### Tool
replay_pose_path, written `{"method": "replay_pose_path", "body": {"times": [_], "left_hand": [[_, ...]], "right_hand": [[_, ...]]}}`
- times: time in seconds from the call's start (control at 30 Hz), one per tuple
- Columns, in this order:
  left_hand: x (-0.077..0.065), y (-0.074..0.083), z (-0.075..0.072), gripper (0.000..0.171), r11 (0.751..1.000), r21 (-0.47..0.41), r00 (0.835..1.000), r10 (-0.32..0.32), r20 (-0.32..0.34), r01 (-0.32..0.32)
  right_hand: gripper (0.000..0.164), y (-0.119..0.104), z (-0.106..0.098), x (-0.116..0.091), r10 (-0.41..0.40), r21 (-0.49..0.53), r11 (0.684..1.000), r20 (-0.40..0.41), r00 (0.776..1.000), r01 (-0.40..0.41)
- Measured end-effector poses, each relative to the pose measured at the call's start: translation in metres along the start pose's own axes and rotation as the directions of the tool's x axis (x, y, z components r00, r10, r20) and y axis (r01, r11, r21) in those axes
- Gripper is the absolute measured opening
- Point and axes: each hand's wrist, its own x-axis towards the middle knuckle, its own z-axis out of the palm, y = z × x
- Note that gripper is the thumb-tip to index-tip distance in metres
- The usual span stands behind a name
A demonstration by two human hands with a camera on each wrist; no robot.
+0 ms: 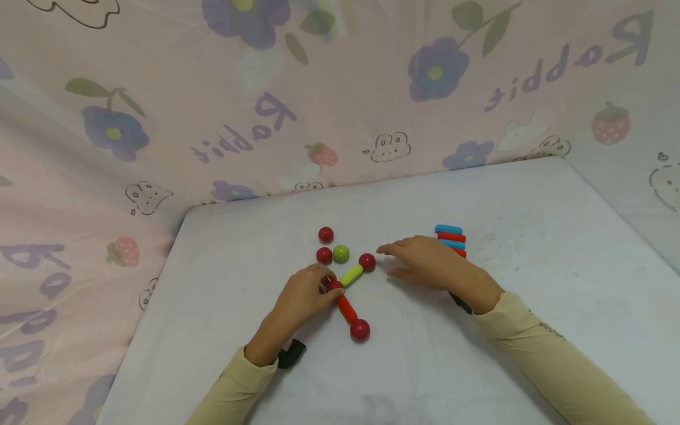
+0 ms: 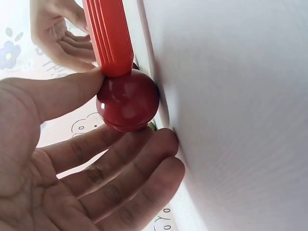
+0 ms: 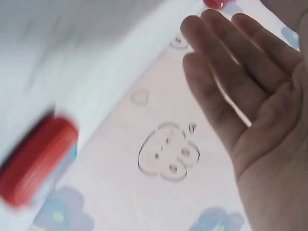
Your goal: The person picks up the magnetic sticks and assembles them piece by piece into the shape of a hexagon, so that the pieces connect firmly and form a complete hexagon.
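Note:
My left hand (image 1: 304, 298) pinches a dark red ball (image 2: 127, 101) between thumb and fingers. This ball is the corner of a joined piece: a red stick (image 1: 347, 310) leads from it to another red ball (image 1: 360, 330), and a yellow-green stick (image 1: 352, 275) runs to a third red ball (image 1: 367, 262). Just right of that third ball hovers my right hand (image 1: 427, 262), its fingers stretched out and holding nothing. The right wrist view shows its palm and straight fingers, with a blurred red stick (image 3: 38, 161) to the left.
Behind the joined piece lie two loose red balls (image 1: 326, 234) and a green ball (image 1: 341, 253). Several blue and red sticks (image 1: 449, 236) lie in a row beyond my right hand, which partly covers them. Printed cloth (image 1: 350, 106) rises at the white table's (image 1: 255, 236) back edge.

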Motion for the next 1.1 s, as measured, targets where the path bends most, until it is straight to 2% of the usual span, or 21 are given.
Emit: {"method": "replay_pose_path", "body": {"times": [0.17, 0.33, 0.5, 0.57, 0.67, 0.83, 1.1], "left_hand": [[-0.001, 0.003, -0.001, 0.023, 1.000, 0.009, 1.000, -0.005, 0.026, 0.004], [-0.001, 0.002, -0.004, 0.027, 1.000, 0.015, 0.996, 0.010, 0.089, -0.011], [-0.002, -0.003, -0.011, 0.035, 0.998, -0.001, 0.982, 0.060, 0.181, -0.061], [-0.002, -0.004, -0.013, 0.039, 0.997, -0.011, 0.977, 0.077, 0.198, -0.076], [-0.002, -0.005, -0.014, 0.042, 0.996, -0.028, 0.974, 0.093, 0.207, -0.089], [-0.001, -0.006, -0.012, 0.036, 0.994, -0.043, 0.972, 0.111, 0.205, -0.104], [-0.002, -0.006, -0.011, 0.035, 0.994, -0.029, 0.973, 0.112, 0.200, -0.108]], "right_hand": [[0.040, 0.030, -0.012, -0.028, -0.014, -0.070, 0.998, -0.102, 0.995, 0.007], [0.034, 0.062, -0.011, -0.057, 0.007, -0.095, 0.995, -0.199, 0.980, -0.026], [0.037, 0.081, 0.004, -0.069, -0.083, -0.157, 0.987, -0.343, 0.936, 0.031], [0.038, 0.084, 0.009, -0.069, -0.114, -0.169, 0.984, -0.374, 0.921, 0.053], [0.038, 0.084, 0.011, -0.068, -0.098, -0.143, 0.989, -0.367, 0.925, 0.048], [0.033, 0.081, 0.010, -0.070, -0.040, -0.088, 0.996, -0.324, 0.945, 0.012], [0.029, 0.080, 0.010, -0.071, -0.025, -0.086, 0.996, -0.321, 0.947, -0.003]]}}
